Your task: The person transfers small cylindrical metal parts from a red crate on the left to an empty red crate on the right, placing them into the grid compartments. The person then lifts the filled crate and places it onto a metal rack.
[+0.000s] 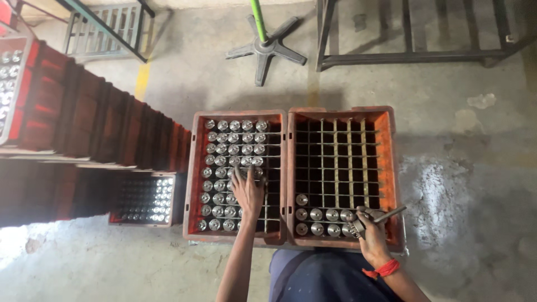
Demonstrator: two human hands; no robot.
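My left hand (248,193), fingers spread flat, rests on metal parts (232,146) in left crate (193,168); right hand (372,229) grips a metal rod (390,214) over right crate (391,168).

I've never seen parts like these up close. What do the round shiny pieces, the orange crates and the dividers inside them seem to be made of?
The round pieces look like bare machined metal, probably steel: silvery tops with bright glints. The orange crates look like moulded plastic, matte, scuffed and grimy along the rims. The dividers appear to be thin metal rods forming a grid, dull grey, though that is harder to tell.
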